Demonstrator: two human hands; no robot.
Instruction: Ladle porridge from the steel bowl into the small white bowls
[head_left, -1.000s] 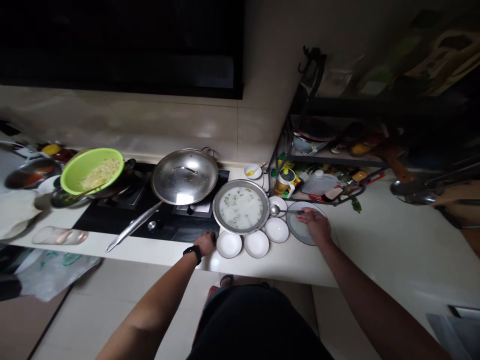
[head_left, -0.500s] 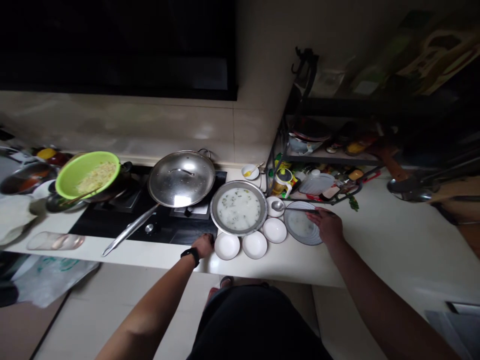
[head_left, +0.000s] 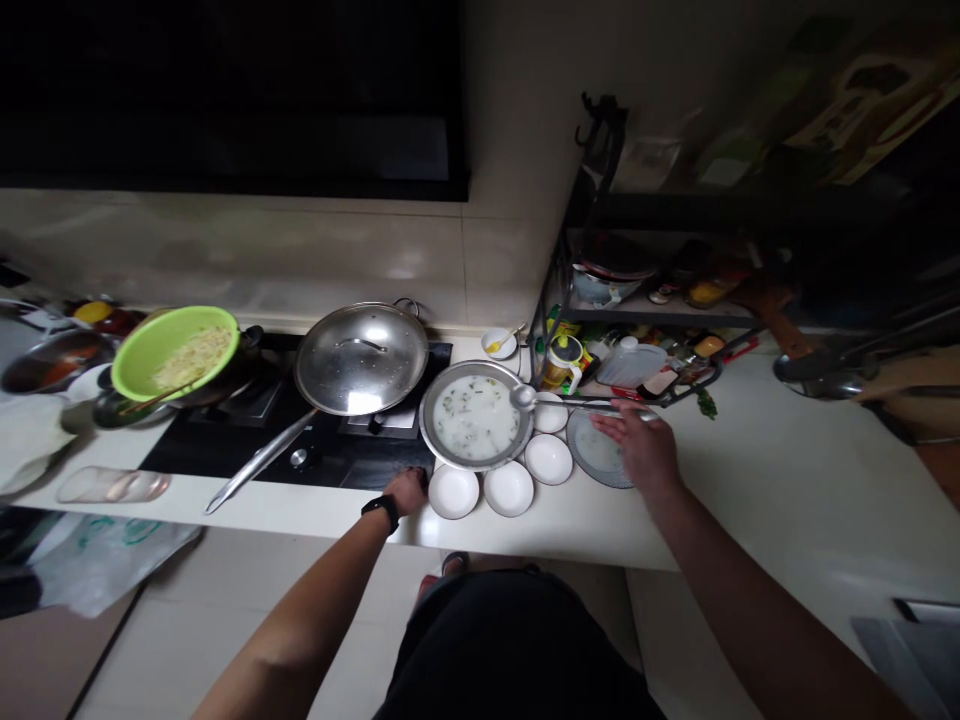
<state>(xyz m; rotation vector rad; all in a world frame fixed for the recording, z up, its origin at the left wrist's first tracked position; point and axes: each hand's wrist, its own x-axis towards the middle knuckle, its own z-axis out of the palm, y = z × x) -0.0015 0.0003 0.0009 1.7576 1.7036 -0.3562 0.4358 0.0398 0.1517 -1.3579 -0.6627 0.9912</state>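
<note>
1. Worktop (head_left: 757, 490), beneath.
2. Basin (head_left: 428, 428), centre, holding white liquid.
3. Plate (head_left: 601, 455), right of it.
4. Right hand (head_left: 649, 450): grip closed on ladle (head_left: 523, 398), its scoop at basin's right rim.
5. Left hand (head_left: 407, 490): grip curled closed, near-left of basin; contents hidden.

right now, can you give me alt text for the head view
The right hand holds a ladle at the rim of a metal basin of white liquid with green bits. The left hand is beside small white bowls; a lidded pan sits on the stove.
</note>
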